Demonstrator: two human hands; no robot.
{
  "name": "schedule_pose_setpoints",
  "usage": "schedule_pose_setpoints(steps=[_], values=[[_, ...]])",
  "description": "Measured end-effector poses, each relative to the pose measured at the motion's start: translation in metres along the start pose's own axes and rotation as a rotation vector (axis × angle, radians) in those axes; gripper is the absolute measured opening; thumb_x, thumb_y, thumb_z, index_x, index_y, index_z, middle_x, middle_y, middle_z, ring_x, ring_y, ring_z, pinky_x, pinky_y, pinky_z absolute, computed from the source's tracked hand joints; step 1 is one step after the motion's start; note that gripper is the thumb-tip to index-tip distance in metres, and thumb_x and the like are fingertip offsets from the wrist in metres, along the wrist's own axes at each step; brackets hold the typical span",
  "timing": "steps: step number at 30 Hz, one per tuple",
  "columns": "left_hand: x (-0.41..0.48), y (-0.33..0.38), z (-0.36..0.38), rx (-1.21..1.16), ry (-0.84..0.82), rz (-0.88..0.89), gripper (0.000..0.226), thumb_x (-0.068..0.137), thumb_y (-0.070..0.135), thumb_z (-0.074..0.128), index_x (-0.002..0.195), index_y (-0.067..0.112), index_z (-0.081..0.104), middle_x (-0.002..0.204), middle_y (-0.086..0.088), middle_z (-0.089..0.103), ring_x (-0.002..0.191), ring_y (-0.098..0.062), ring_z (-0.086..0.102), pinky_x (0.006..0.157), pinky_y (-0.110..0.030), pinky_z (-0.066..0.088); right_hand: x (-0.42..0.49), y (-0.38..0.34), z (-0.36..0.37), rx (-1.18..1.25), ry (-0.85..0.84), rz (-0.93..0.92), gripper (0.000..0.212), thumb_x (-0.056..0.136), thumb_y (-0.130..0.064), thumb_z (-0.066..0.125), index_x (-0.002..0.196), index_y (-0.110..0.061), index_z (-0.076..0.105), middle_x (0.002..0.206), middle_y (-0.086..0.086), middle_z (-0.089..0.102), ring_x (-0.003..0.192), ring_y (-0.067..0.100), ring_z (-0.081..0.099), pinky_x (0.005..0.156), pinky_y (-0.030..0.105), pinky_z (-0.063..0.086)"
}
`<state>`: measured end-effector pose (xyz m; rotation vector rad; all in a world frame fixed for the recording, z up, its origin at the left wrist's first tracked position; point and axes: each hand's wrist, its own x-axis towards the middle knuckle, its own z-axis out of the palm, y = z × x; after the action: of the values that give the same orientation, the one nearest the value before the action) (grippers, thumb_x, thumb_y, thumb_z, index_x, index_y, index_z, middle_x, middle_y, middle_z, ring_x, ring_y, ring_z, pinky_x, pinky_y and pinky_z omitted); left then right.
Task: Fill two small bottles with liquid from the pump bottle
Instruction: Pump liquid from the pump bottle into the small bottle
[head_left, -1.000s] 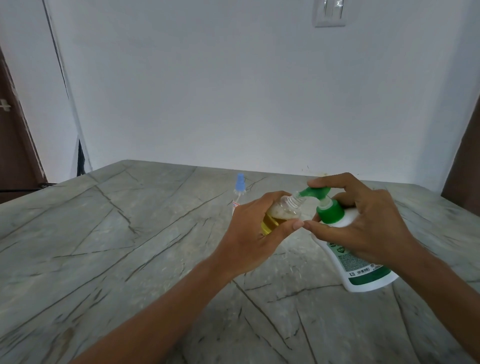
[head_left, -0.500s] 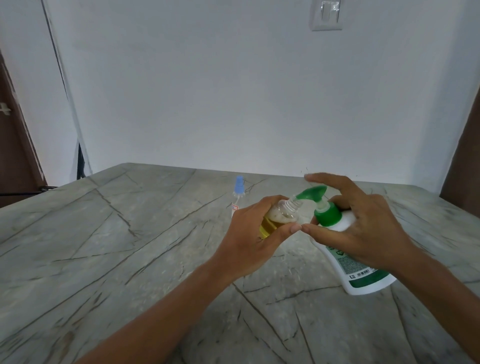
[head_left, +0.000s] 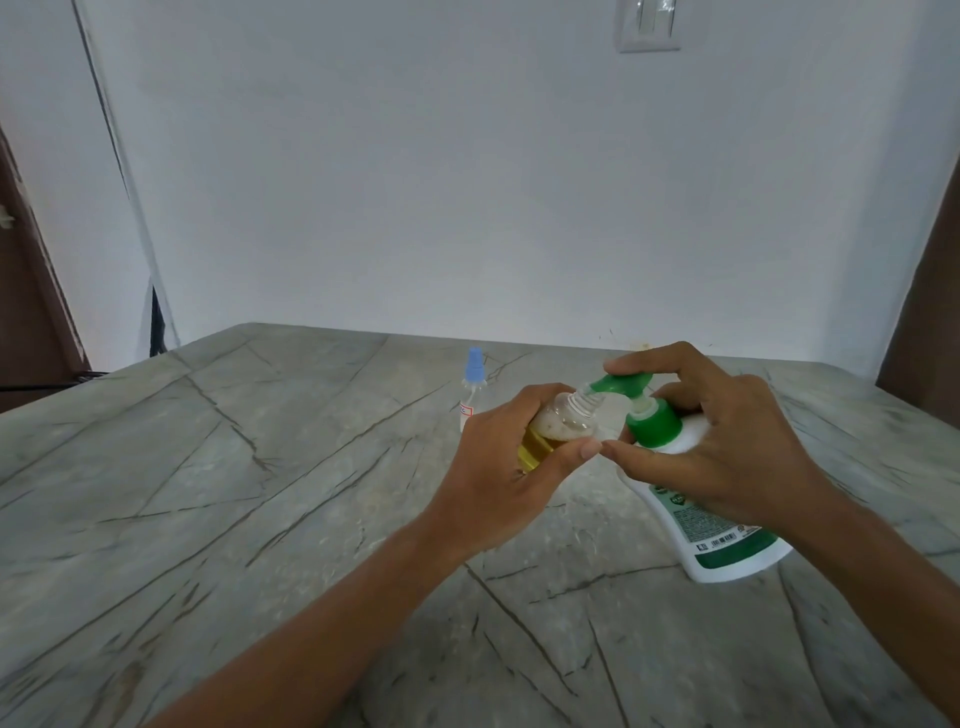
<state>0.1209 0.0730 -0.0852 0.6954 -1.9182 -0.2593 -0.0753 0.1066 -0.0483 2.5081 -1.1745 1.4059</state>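
Holding small bottle (head_left: 563, 425) in left hand (head_left: 498, 483), right hand (head_left: 727, 457) clasping pump bottle (head_left: 722, 548) beside it

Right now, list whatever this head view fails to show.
Head view:
- small clear plastic bottle of yellow liquid: lower part wrapped by the left hand, fill level unclear.
- white pump bottle with green pump top: middle covered by the right hand; label print too small.
- clear spray bottle with blue cap: base behind the left hand; contents unclear.

Under your grip lies a grey veined stone tabletop (head_left: 260, 493); behind it you see a plain white wall (head_left: 467, 182), a white switch plate (head_left: 648, 26) high above.
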Motion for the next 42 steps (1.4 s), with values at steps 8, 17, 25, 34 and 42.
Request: schedule_pose_setpoints(steps=[8,17,25,34,42], values=[[-0.0021,0.0015,0.0011,-0.035,-0.013,0.004,0.034,0.084,0.042,0.063,0.114,0.029,0.054,0.090,0.026,0.060,0.080,0.000,0.061,0.061,-0.006,0.044,0.0001,0.0006,0.0000,0.003,0.021,-0.002,0.047,0.067,-0.055,0.077,0.107,-0.043,0.054,0.082,-0.023,0.068,0.070,-0.005,0.067,0.057,0.005,0.048],[-0.0004,-0.0009,0.0006,-0.018,-0.005,-0.018,0.031,0.087,0.040,0.062,0.114,0.032,0.050,0.090,0.025,0.059,0.081,0.003,0.060,0.061,-0.006,0.045,-0.0009,-0.0004,-0.0003,-0.062,-0.061,-0.049,0.060,0.078,-0.053,0.069,0.131,-0.041,0.042,0.087,-0.028,0.066,0.077,-0.008,0.064,0.062,0.001,0.044],[0.0006,0.0006,-0.0010,-0.010,0.006,-0.028,0.032,0.085,0.044,0.060,0.113,0.035,0.048,0.091,0.028,0.058,0.084,0.005,0.060,0.063,-0.006,0.047,-0.0004,0.0027,-0.0031,-0.045,-0.096,-0.009,0.070,0.067,-0.062,0.076,0.128,-0.048,0.043,0.083,-0.024,0.069,0.072,-0.005,0.066,0.061,0.003,0.045],[-0.0008,0.0003,-0.0009,-0.016,0.003,-0.004,0.034,0.086,0.040,0.063,0.116,0.031,0.050,0.095,0.028,0.057,0.088,0.004,0.059,0.066,-0.006,0.047,-0.0005,0.0014,-0.0022,-0.011,-0.044,0.019,0.059,0.061,-0.043,0.083,0.110,-0.046,0.050,0.075,-0.020,0.071,0.068,-0.005,0.067,0.057,0.002,0.045],[-0.0013,-0.0022,0.0004,-0.029,-0.013,0.018,0.037,0.086,0.036,0.063,0.118,0.019,0.056,0.093,0.027,0.057,0.081,0.007,0.058,0.062,-0.004,0.042,-0.0002,0.0012,-0.0018,0.005,-0.036,0.015,0.055,0.064,-0.041,0.083,0.109,-0.044,0.051,0.076,-0.018,0.072,0.067,-0.002,0.068,0.058,0.006,0.049]])
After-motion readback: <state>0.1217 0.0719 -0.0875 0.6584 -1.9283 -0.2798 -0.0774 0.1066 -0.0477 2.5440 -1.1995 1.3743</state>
